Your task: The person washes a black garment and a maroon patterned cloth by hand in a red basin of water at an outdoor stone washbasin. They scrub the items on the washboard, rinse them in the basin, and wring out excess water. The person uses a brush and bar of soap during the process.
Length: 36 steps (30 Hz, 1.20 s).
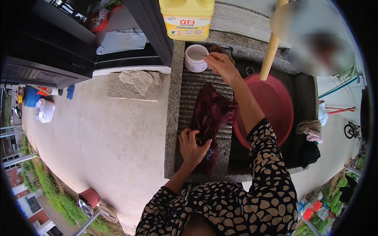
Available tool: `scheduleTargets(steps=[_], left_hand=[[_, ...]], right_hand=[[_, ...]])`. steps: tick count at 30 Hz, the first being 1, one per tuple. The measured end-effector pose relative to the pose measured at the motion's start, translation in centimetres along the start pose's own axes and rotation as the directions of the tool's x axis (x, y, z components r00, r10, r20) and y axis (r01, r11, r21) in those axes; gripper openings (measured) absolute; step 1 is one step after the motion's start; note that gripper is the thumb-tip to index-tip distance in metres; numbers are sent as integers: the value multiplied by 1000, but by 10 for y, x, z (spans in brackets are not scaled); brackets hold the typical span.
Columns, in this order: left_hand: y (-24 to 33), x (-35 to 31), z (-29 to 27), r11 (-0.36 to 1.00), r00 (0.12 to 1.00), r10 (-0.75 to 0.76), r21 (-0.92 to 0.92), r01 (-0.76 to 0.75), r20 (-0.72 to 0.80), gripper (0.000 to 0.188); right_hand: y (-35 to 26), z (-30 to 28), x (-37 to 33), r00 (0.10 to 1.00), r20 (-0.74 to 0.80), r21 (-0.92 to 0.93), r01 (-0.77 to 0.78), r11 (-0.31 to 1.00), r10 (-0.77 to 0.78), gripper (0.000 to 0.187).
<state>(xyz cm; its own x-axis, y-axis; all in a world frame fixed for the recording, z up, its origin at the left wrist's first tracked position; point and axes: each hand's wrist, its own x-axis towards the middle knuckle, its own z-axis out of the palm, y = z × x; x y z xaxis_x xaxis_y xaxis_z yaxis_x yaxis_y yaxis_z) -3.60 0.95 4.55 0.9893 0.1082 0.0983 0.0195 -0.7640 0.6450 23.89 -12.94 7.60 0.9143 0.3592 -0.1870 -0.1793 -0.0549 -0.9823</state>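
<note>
A wet-looking maroon garment (210, 114) lies crumpled on the ridged washboard (187, 96) of a stone sink. My left hand (192, 151) rests on the garment's left edge, its fingers spread and slightly bent over the fabric. Farther up, my right hand (221, 66) reaches to the rim of a small white tub (195, 59). Its thumb and fingertips are pinched together there; whatever may be between them is too small to make out. Something brown (220, 51) shows partly behind that hand. My right forearm passes over the edge of a red basin (271, 106).
A yellow jug (187, 19) stands beyond the tub. One wooden pole (271, 51) slants over the basin. Cloths (311, 129) hang on the sink's right rim (317, 92). To the left are a doormat (136, 86) and a dark door (43, 72).
</note>
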Motion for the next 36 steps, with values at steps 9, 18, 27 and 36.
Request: scheduleTargets(steps=[9, 18, 27, 36], left_hand=[[-7, -17, -8, 987, 968, 57, -159, -18, 244, 37], [13, -18, -22, 982, 980, 150, 98, -163, 127, 41], [13, -5, -3, 871, 857, 398, 158, -465, 327, 28], [24, -29, -39, 842, 840, 532, 43, -539, 111, 20]], right_hand=[[112, 27, -111, 732, -279, -806, 174, 566, -622, 9], [112, 42, -206, 826, -395, -785, -77, 614, -402, 47], [126, -15, -160, 654, -747, -116, 51, 992, -121, 16], [51, 54, -161, 670, -393, -714, 209, 668, -630, 26]])
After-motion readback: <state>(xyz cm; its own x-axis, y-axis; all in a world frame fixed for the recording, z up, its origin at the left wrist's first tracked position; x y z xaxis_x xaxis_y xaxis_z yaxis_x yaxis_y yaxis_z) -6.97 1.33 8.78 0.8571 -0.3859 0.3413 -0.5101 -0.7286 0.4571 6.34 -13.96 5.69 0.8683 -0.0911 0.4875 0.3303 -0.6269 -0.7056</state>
